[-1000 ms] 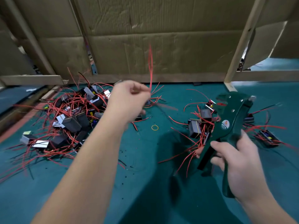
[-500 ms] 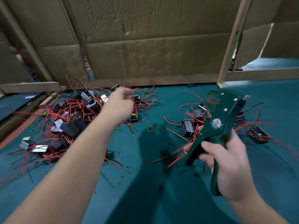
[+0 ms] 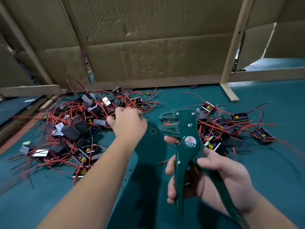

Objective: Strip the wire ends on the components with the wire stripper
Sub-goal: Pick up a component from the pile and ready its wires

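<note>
Wire stripper (image 3: pixel 189 129), teal mat (image 3: pixel 49 195), cardboard walls (image 3: pixel 148 55)

Single head-worn view looks forward and down, close over the table (image 3: pixel 66 204).

Glossy green metal wire stripper (image 3: pixel 188 146), matt teal cloth table (image 3: pixel 272 162), creased cardboard wall (image 3: pixel 148 47)

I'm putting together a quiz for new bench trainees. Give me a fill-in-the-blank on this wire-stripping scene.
1. The right hand holds a dark ____ wire stripper.
2. The round label on the tool reads ____.
3. The left hand reaches into a pile of components tangled in ____ wires.

Missing words: green; W01A; red.
</note>
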The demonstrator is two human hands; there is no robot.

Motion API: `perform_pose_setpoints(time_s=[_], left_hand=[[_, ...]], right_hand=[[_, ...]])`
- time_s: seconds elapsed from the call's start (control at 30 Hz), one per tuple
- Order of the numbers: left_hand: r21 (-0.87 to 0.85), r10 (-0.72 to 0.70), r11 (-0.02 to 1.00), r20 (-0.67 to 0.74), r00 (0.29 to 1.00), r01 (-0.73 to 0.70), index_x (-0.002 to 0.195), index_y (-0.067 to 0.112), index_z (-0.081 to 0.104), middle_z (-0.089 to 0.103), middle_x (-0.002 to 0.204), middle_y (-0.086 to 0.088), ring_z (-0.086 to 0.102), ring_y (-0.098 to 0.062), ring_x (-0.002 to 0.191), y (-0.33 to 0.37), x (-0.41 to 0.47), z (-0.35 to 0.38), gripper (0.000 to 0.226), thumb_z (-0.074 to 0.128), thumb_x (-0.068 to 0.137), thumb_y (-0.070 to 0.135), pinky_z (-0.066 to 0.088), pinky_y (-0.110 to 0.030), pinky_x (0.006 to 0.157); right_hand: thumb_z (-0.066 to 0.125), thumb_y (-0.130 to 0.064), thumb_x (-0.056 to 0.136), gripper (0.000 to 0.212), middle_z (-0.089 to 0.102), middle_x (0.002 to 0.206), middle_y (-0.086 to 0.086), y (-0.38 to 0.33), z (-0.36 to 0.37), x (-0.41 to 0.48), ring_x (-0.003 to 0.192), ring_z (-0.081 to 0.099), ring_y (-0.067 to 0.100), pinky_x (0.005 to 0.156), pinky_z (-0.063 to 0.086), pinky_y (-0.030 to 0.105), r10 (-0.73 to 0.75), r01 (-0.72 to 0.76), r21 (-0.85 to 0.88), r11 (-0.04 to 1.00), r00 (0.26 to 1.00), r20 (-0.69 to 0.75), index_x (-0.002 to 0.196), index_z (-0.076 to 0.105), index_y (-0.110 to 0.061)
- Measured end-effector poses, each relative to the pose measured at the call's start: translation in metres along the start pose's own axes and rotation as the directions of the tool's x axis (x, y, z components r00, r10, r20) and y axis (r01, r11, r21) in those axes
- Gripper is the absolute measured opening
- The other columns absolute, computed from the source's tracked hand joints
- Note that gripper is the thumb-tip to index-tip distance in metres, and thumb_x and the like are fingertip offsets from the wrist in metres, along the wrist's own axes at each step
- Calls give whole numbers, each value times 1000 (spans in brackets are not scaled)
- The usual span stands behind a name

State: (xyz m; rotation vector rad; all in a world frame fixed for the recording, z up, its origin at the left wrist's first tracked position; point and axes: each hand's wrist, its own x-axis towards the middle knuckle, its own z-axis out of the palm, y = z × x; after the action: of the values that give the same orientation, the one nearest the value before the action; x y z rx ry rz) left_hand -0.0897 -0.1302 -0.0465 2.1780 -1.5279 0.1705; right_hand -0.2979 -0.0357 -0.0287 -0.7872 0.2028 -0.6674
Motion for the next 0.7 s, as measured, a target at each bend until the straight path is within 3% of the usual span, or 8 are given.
perform_pose_setpoints(time_s=[0.07, 0.13, 0.2, 0.3, 0.4, 0.47, 0.57, 0.7], left_hand=[[-310, 35, 947, -153, 988, -82, 89, 30, 73, 69, 94, 16, 55, -9, 103, 3, -10, -14, 13, 61, 84, 28, 27, -30, 83], [-702, -19, 703, -183, 983, -117, 78, 26, 72, 69, 74, 20, 63, 3, 76, 6, -22, -30, 5, 69, 81, 23, 47, -22, 74], [-906, -100, 418, -122, 987, -70, 77, 23, 68, 68, 67, 12, 64, -2, 69, 5, -32, -39, 12, 72, 81, 13, 49, -17, 69], [-996, -113, -20, 89, 990, 87, 97, 16, 54, 60, 66, 3, 69, -24, 81, 0, -44, -37, 23, 64, 84, -1, 55, -31, 81], [-888, -62, -372, 313, 948, 269, 111, 15, 49, 59, 67, 3, 72, -15, 77, -3, -55, -30, 33, 57, 81, 6, 56, -22, 67], [-839, -52, -435, 386, 921, 327, 108, 17, 54, 66, 69, 6, 72, -10, 77, -5, -58, -26, 30, 57, 78, 14, 55, -19, 59], [-856, 6, -392, 365, 931, 338, 92, 20, 60, 68, 67, 4, 71, -8, 75, -6, -64, -24, 21, 60, 72, 17, 53, -15, 59], [-955, 188, -118, 248, 950, 273, 67, 24, 73, 69, 65, 2, 65, -5, 63, -8, -76, -23, 24, 79, 61, 1, 50, -13, 60]], right_hand=[[75, -18, 67, 73, 57, 97, 28, 1, -2, 0, 75, 59, 44, 75, 46, 59, -11, 11, 19, 1000, 1000, -9, 134, 48, -5], [75, -19, 66, 74, 58, 99, 28, 1, -3, 1, 75, 59, 45, 76, 46, 60, -23, 24, 35, 999, 999, -25, 134, 49, -7], [77, -20, 63, 76, 59, 99, 27, 3, -5, 2, 75, 59, 45, 76, 46, 60, -29, 32, 41, 999, 998, -60, 134, 50, -8], [77, -20, 62, 79, 58, 99, 27, 8, -7, 3, 76, 59, 44, 76, 45, 61, -34, 38, 50, 998, 996, -85, 134, 49, -8], [79, -20, 58, 79, 58, 103, 28, 10, -5, 4, 74, 59, 45, 74, 48, 60, -41, 49, 72, 996, 994, -101, 130, 51, -6], [82, -20, 53, 79, 58, 111, 28, 10, -6, 4, 72, 60, 44, 71, 50, 58, -48, 58, 69, 996, 990, -135, 126, 54, -4], [80, -21, 54, 76, 52, 128, 27, 8, -6, 4, 71, 62, 42, 71, 52, 55, -36, 51, 118, 992, 992, -124, 125, 57, -7], [76, -23, 60, 78, 52, 126, 25, 5, -7, 3, 74, 63, 39, 73, 52, 51, -59, 71, 173, 982, 995, -75, 134, 53, -10]])
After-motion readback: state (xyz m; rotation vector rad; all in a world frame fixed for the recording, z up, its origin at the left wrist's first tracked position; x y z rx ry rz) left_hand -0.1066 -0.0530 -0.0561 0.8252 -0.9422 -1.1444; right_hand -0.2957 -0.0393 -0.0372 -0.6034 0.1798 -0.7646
